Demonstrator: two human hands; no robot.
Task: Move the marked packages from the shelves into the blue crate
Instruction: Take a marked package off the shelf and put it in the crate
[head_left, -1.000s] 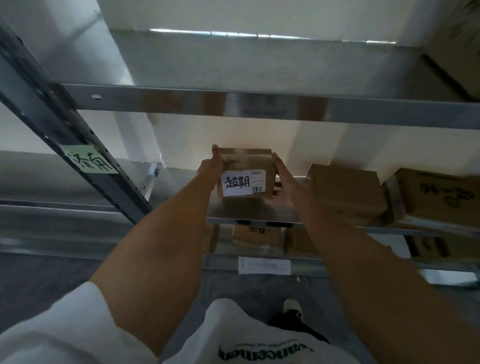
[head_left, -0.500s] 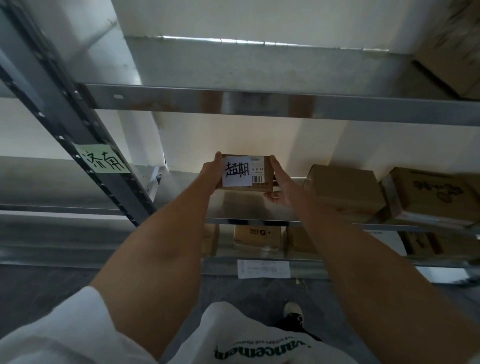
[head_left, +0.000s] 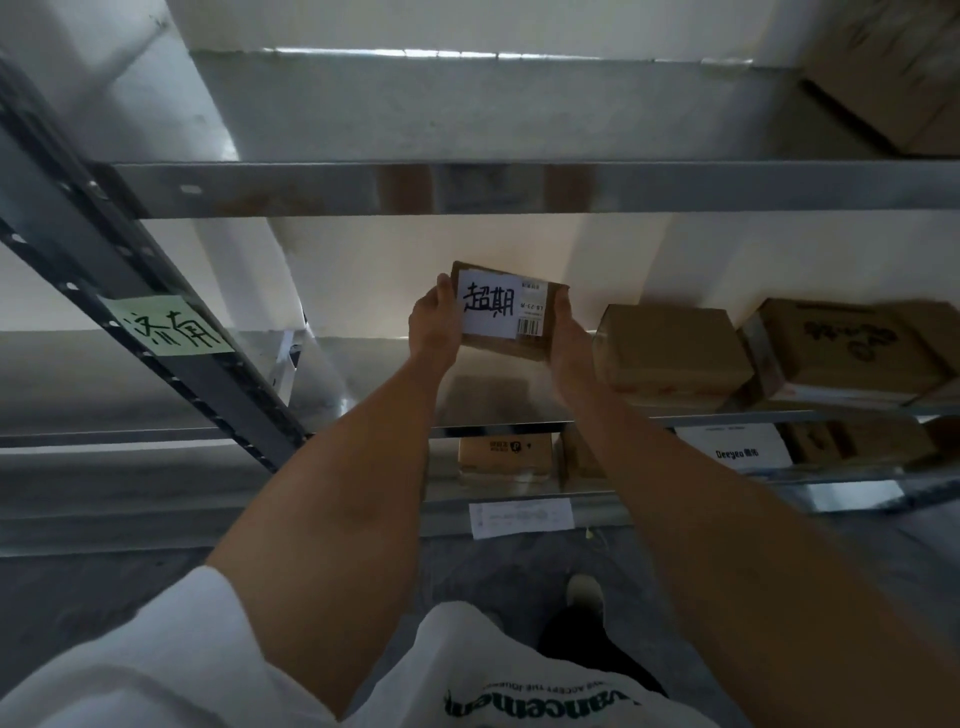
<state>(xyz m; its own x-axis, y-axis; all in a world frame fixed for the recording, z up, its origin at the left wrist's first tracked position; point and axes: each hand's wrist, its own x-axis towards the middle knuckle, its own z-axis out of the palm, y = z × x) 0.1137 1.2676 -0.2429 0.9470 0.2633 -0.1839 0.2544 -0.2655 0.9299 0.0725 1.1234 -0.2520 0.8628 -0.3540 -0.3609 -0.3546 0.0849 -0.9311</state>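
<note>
Head camera: I hold the small brown cardboard package with a white handwritten label (head_left: 511, 316) up above the shiny metal shelf (head_left: 498, 400), clear of it. My left hand (head_left: 434, 330) grips its left edge, my right hand (head_left: 569, 338) cups its right edge, fingers curled round it. A plain brown cardboard box (head_left: 670, 351) sits just right.

small print beside the barcode on the held package (head_left: 511, 317) is too small to read. the left hand (head_left: 435, 332) and right hand (head_left: 570, 340) hide the package's side edges. a top-shelf box (head_left: 893, 78) is cut off at the right edge. the label on the lower shelf edge (head_left: 521, 517) is blurred.
</note>
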